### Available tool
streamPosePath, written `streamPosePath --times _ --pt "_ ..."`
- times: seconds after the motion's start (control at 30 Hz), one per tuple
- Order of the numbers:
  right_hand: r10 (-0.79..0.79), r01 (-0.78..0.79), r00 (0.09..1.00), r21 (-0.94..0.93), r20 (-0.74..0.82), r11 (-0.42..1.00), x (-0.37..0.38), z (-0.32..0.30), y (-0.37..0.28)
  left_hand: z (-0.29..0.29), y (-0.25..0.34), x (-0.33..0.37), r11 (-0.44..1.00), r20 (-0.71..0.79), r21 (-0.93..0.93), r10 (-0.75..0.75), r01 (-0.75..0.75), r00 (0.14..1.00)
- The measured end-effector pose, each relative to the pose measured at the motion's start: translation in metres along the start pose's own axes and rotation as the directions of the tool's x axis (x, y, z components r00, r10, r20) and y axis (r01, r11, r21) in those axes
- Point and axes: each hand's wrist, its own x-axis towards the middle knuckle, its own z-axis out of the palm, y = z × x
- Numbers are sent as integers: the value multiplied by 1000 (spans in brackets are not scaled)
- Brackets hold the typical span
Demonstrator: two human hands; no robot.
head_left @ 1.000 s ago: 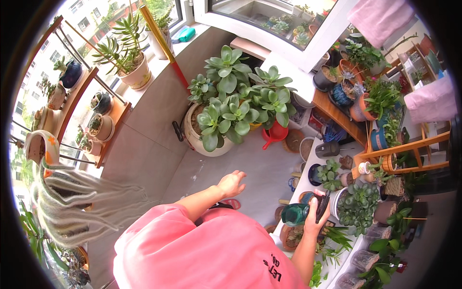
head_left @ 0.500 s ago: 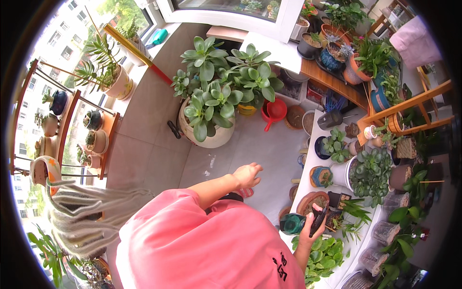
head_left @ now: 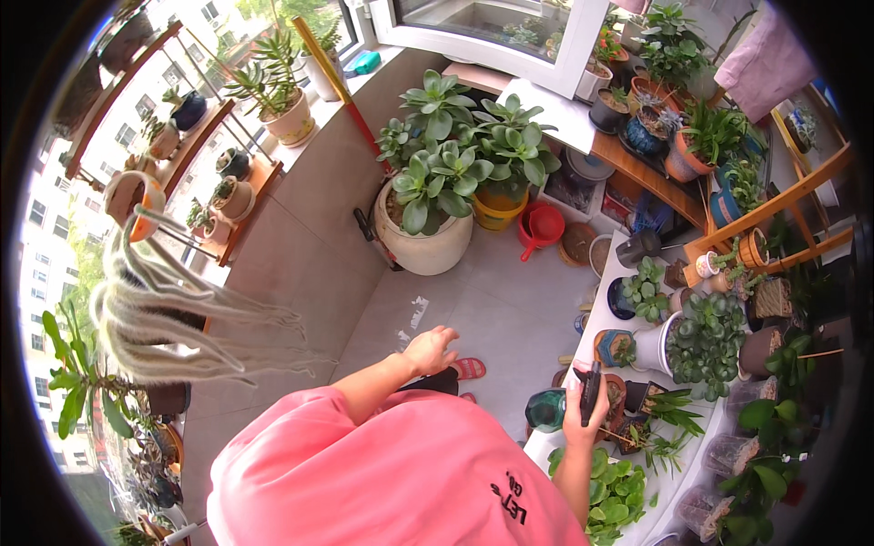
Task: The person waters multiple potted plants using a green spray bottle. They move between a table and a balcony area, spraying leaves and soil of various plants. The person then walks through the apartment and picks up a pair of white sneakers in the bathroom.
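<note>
Green see-through spray bottle, up in the right hand by the white shelf, fingers round its black spray head. Probably light, slick if wet, so I'd grip it there; can't tell how full. Left hand is loose, holding nothing. Cream pot has a fat-leaved plant, white pot a bushy one.

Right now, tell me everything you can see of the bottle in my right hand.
The bottle is dark green and looks see-through, probably plastic, with a black top resembling a spray head. Your right hand grips that top; the body shows left of it, overlapping the edge of the white shelf in view. Whether it stands upright, touches the shelf or holds liquid, I can't tell.
</note>
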Motion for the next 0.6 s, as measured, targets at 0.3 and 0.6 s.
streamPosePath --times 0.3,0.6 --pt "-27 -35 937 171 349 985 22 85 -30 -14 -46 -94 936 -232 -232 -318 265 920" --pt "-351 156 756 369 552 916 158 268 -149 -59 -95 -108 873 -376 -409 -425 264 824"
